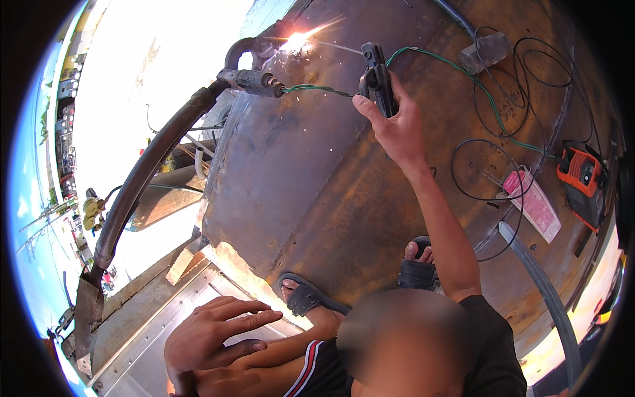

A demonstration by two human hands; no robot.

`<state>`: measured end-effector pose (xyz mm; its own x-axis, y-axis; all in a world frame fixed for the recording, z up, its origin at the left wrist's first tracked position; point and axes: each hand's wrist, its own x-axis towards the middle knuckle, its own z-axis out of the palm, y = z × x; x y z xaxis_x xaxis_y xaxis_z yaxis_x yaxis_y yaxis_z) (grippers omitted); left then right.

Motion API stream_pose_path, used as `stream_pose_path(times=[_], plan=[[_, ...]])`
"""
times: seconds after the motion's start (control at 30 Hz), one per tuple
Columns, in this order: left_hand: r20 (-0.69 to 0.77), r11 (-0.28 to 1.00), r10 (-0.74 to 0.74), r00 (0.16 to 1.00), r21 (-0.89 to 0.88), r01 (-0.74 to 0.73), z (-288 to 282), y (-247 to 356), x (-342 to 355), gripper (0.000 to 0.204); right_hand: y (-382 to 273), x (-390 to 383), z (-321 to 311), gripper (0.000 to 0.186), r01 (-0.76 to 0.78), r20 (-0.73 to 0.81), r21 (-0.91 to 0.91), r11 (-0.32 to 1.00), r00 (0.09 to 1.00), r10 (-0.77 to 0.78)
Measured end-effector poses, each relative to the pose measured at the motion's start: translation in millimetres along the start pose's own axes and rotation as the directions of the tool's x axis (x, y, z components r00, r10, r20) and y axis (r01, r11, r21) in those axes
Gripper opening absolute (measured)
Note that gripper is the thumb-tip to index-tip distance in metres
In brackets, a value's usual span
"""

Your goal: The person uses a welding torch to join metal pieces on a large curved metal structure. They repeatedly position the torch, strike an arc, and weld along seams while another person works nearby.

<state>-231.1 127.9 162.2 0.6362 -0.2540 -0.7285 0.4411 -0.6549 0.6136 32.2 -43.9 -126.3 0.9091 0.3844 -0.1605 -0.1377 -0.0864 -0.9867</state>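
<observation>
My right hand [393,122] grips a black electrode holder [374,76] with a thin rod [334,47] clamped in it. The rod reaches up-left to a bright arc with sparks [297,40] beside a curved steel fitting [236,53] on a large rusty steel plate [311,159]. A dark curved pipe or hose [159,159] runs from the fitting toward the lower left. My left hand [218,334] is low at the left, fingers spread and holding nothing, near a bent limb.
An orange-and-black machine [581,173], pink packet [529,202], looped black cables, green cable [489,99], grey cylinder [484,53] and grey hose [549,298] lie at right. Sandalled feet [304,294] are below. A gauge regulator [90,210] and bright drop-off are at left.
</observation>
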Motion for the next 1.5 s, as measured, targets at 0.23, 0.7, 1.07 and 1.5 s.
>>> stream_pose_path(times=[0.23,0.7,1.07,1.5], plan=[[-0.006,1.0,0.006,1.0,-0.022,-0.006,1,-2,-1,0.054,0,2,1,0.054,-0.006,0.004,-0.022,1.0,1.0,0.006],[-0.001,1.0,0.004,1.0,-0.03,-0.004,-1,-2,0,0.055,5,5,3,0.056,0.045,-0.019,-0.014,0.999,0.999,-0.046],[0.021,1.0,-0.014,1.0,0.004,0.014,-1,-2,0,0.056,-2,1,1,0.052,-0.023,-0.005,0.022,0.999,1.0,0.023],[-0.05,0.996,0.075,0.996,0.047,-0.073,6,6,-11,0.057,-40,-34,-57,0.047,-0.017,0.008,0.232,0.973,1.0,0.015]])
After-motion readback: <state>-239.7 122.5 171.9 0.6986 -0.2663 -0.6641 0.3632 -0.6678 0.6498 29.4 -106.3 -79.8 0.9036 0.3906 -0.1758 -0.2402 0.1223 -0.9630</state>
